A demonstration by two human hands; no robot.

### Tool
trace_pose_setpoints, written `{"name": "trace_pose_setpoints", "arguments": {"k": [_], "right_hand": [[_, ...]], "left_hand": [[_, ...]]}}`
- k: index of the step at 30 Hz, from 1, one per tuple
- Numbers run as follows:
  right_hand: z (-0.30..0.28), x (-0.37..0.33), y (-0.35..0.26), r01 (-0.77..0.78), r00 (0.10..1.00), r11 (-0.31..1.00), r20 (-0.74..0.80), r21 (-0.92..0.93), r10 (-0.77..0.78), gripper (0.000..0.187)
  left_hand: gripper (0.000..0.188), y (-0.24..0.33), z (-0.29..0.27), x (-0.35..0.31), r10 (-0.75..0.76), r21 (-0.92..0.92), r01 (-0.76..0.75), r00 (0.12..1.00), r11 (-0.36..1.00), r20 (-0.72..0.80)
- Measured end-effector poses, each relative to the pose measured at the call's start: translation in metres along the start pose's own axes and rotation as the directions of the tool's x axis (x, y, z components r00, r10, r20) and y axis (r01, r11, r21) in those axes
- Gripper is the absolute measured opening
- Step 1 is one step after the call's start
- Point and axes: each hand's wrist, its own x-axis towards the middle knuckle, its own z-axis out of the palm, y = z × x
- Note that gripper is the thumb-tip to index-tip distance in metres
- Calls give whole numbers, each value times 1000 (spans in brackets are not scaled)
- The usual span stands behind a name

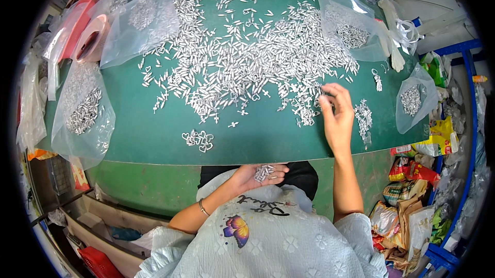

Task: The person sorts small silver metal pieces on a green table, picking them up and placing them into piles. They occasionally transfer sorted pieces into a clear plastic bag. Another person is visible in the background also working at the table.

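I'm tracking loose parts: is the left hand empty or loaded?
Loaded: the left hand is palm up, with a small heap of silver pieces on it.

My left forearm (211,206) slants inward from the elbow, and the left grip (250,177) lies palm up over my lap, cupped, its fingers pointing right. My right forearm (344,180) reaches straight forward; the right grip (339,115) tips leftward, fingers curled toward the thumb, whether they meet being unclear.

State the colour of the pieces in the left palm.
The pieces are silver-grey, best seen in the head view.
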Motion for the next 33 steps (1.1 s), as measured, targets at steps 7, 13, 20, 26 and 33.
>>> {"name": "trace_pose_setpoints", "arguments": {"k": [7,13,20,26,33], "right_hand": [[18,-33,-25,265,962,820,193,-507,-191,19],[10,-34,-28,337,897,915,373,-223,-239,20],[19,-32,-30,358,918,824,326,-440,-225,20],[23,-23,-28,360,910,827,359,-432,-208,20],[19,-29,-34,351,921,786,339,-509,-191,17]], "left_hand": [[61,11,32,0,-76,114,67,994,991,74],[59,11,30,-3,-54,120,42,993,992,105],[58,12,30,-2,-51,115,39,993,993,107],[58,14,30,-5,-31,132,18,995,991,97],[59,12,24,-3,-27,103,16,994,995,108]]}}
